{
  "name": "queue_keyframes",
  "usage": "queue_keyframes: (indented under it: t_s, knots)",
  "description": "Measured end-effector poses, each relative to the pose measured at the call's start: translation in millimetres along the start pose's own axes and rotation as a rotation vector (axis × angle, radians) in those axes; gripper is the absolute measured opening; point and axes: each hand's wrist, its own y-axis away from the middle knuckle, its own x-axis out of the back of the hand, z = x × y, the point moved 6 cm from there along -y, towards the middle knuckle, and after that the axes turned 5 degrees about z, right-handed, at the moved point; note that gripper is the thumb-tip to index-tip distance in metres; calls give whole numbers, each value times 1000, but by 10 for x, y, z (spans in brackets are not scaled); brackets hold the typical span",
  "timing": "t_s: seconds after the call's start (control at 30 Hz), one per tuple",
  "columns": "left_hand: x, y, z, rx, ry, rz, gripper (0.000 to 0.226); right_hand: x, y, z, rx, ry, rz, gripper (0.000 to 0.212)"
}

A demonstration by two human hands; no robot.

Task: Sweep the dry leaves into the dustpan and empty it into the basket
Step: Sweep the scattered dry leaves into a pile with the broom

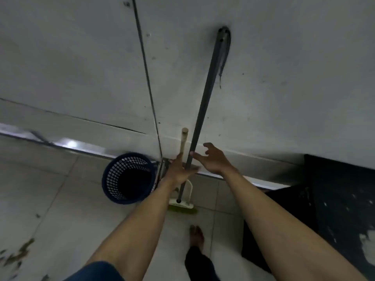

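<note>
A broom with a long grey handle (pixel 205 102) leans against the wall, its cream head and green bristles (pixel 182 208) resting on the floor. A shorter beige handle (pixel 184 138) stands just left of it; whatever it belongs to is hidden behind my arm. My left hand (pixel 178 171) lies against both handles, thumb up along the beige one, fingers reaching behind the grey pole; its grip is unclear. My right hand (pixel 213 159) has its fingers spread, one fingertip touching the grey handle. A blue perforated basket (pixel 109 179) stands left of the broom. Dry leaves (pixel 16 254) lie scattered at bottom left.
A pale wall fills the upper view, with a thin dark cable (pixel 146 67) running down it and a shiny metal strip (pixel 71 144) along its base. A black mat (pixel 334 199) covers the floor on the right. My bare foot (pixel 196 236) stands on pale tiles below the broom.
</note>
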Motion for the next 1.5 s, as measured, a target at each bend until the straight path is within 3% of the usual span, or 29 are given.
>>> queue_keyframes:
  t_s: [0.17,0.3,0.53,0.6,0.8,0.83,0.9,1.0,1.13,1.23,1.5]
  knots:
    - [-277,-634,-58,66,24,65,79,41,-596,-95,113,-16,-80,57]
    - [-420,-809,-163,102,0,132,48,-15,-762,-89,137,38,-114,54]
    - [-329,-208,-222,92,79,138,37,-276,-387,-213,161,59,-200,28]
    - [-187,141,-302,106,172,161,39,-418,-52,-406,235,106,-237,30]
    - [168,1213,-963,133,768,323,26,-1005,1048,-1065,532,339,-300,42]
    - [261,1396,-1235,149,781,446,25,-1169,1283,-1162,583,382,-328,44]
    - [296,1842,-1614,148,904,543,27,-1511,1772,-1339,680,445,-388,45]
    - [433,2703,-1899,182,1036,562,34,-2040,2509,-1564,779,571,-493,40]
    - [544,3628,-2690,298,567,673,53,-2857,3464,-1706,881,603,-683,34]
    - [489,4232,-3369,379,573,747,63,-3483,4117,-1663,858,601,-822,35]
    - [254,5558,-4585,596,743,999,41,-4751,5358,-1434,866,671,-1028,32]
